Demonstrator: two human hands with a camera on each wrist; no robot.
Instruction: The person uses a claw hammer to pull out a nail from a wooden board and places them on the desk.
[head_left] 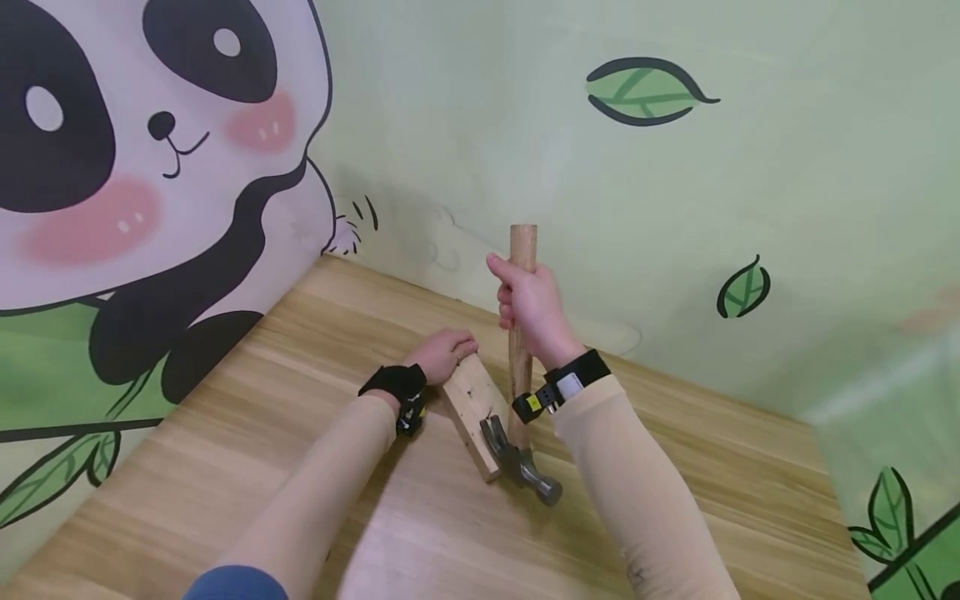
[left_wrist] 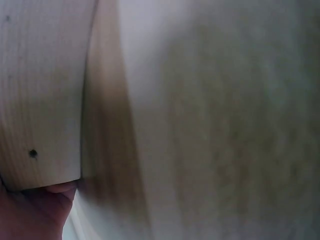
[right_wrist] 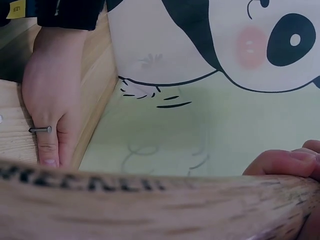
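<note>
In the head view my right hand (head_left: 536,308) grips a claw hammer (head_left: 522,237) high on its wooden handle, thumb up. The handle stands nearly upright with the metal head (head_left: 528,473) at the bottom, its claw overlapping the near part of a wooden block (head_left: 474,398). My left hand (head_left: 438,354) holds the block's far end, fingers curled over it. A nail (right_wrist: 42,130) sticks out of the block beside the left hand in the right wrist view. A dark hole (left_wrist: 33,153) marks the block in the left wrist view.
The block lies on a wood-grain tabletop (head_left: 285,400). Close behind it rises a pale green wall (head_left: 465,125) with painted leaves. A painted panda (head_left: 172,167) covers the left wall, and another wall bounds the right side.
</note>
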